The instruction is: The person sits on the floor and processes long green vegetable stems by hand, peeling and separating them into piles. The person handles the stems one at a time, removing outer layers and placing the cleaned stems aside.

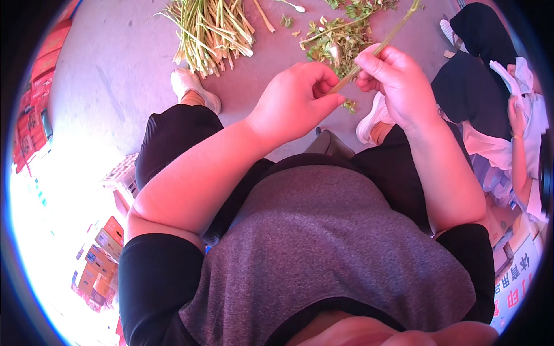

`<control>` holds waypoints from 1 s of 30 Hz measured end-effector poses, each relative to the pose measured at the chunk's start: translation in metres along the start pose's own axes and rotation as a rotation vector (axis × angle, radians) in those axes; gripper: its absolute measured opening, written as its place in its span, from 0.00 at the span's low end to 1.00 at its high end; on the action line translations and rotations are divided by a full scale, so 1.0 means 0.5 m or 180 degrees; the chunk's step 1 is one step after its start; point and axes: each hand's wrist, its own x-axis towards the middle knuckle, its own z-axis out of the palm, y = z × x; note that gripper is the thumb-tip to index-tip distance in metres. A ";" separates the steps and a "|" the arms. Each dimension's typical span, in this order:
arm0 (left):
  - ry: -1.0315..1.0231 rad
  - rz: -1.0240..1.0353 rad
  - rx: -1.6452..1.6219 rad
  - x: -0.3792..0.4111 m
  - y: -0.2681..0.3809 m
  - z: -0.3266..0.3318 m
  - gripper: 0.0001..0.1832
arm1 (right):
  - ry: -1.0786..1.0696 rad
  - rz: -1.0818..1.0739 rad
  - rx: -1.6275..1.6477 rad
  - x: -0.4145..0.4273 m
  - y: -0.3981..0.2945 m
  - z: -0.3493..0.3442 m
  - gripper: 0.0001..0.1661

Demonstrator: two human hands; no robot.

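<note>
My left hand (298, 101) pinches the lower end of a long green-yellow vegetable stalk (397, 27), which looks like celery. Higher up, my right hand (391, 80) grips the same stalk between thumb and fingers, and it slants up to the right. Beyond my hands, a heap of trimmed leaves (342, 41) lies on the concrete floor. A pile of pale green stalks (212, 34) lies on the floor at the upper left, their cut ends towards me. A small blurred pale thing is over the leaves, too unclear to name.
Another person (476, 86) in dark trousers sits close by on the right, hands on white cloth or paper. My shoes (190, 86) are near the stalks and leaves. A white plastic crate (123, 175) stands at the left, with stacked cartons (97, 272) behind. One loose stalk (264, 17) lies between the piles.
</note>
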 end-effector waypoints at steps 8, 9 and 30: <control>-0.0130 -0.0029 -0.0406 -0.002 0.009 0.001 0.07 | 0.0177 -0.0056 0.0410 -0.008 0.003 -0.009 0.13; -0.0108 0.0092 -0.0290 0.000 0.007 0.002 0.07 | 0.0088 0.0087 0.0574 -0.009 0.001 -0.011 0.13; -0.0196 -0.0158 0.0337 0.021 -0.018 -0.001 0.10 | 0.0372 -0.1147 -0.1458 -0.016 -0.005 0.006 0.10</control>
